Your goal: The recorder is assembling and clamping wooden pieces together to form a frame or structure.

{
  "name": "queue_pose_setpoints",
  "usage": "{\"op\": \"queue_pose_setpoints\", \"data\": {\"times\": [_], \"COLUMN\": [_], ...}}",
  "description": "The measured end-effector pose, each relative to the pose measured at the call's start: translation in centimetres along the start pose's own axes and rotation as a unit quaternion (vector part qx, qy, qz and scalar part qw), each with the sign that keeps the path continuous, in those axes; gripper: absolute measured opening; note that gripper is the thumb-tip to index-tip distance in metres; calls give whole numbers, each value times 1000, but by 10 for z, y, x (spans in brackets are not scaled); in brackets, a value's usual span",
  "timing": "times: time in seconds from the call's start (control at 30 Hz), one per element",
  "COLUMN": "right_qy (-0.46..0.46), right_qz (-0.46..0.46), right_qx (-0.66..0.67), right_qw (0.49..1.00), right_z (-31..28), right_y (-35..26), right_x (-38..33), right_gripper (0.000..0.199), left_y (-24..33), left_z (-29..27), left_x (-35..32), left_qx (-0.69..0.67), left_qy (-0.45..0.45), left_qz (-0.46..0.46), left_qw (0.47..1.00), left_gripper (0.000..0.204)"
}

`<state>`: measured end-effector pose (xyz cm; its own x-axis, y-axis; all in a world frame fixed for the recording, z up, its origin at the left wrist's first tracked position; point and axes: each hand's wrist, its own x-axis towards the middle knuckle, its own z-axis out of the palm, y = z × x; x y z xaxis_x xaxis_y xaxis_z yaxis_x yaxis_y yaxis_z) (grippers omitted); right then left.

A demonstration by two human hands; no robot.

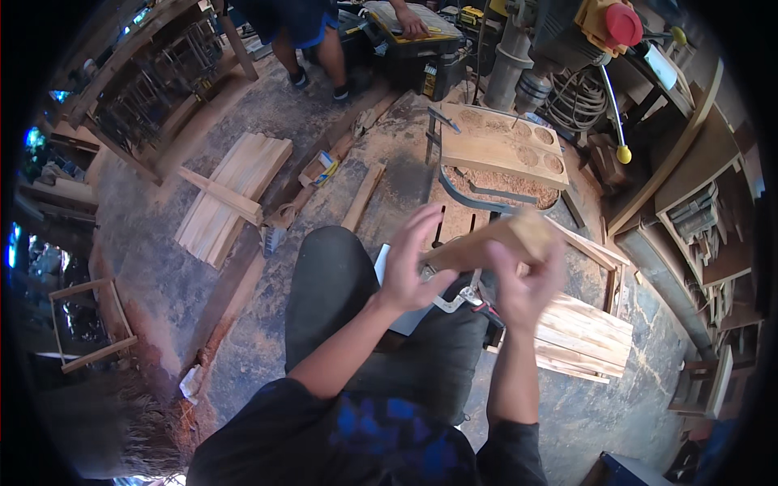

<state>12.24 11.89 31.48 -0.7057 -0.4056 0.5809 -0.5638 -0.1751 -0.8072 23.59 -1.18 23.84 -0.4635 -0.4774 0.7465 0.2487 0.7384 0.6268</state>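
Observation:
A wooden block (474,245) is raised above my lap, slightly smeared by motion. My right hand (531,279) grips its right end, thumb on the near side and fingers round the far side. Beside the block's left end is my left hand (408,263), fingers stretched out and thumb apart; whether it touches the wood I cannot tell. Under the block lie a slotted metal table (460,220) and a metal clamp (448,305) with red-tipped handles. Just beyond, a thick board (498,150) with several round recesses rests above a heap of wood shavings (494,188).
Planks are stacked on the floor at left (235,194) and right (579,336). A drill press (519,57) with a lever (613,109) rises at the far right. Another person (288,32) stands at the back by a toolbox (417,36). Shelves (705,227) line the right side.

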Motion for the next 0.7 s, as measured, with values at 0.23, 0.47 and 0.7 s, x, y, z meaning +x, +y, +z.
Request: {"op": "queue_pose_setpoints", "data": {"times": [0.23, 0.47, 0.7], "right_qy": [339, 282, 479], "right_qz": [-47, 73, 325], "right_qx": [250, 234, 277], "right_qw": [906, 928, 767], "right_z": [-227, -419, -430], "right_y": [-65, 17, 160], "right_x": [20, -35, -171], "right_gripper": [50, 38, 40], "left_y": [-50, 16, 51], "left_z": [-5, -16, 2], "left_x": [-86, -36, -30], "left_qx": [-197, -441, -312], "left_qy": [234, 157, 62], "left_qz": [-450, -367, -242], "left_qw": [839, 804, 917], "left_gripper": [56, 54, 46]}}
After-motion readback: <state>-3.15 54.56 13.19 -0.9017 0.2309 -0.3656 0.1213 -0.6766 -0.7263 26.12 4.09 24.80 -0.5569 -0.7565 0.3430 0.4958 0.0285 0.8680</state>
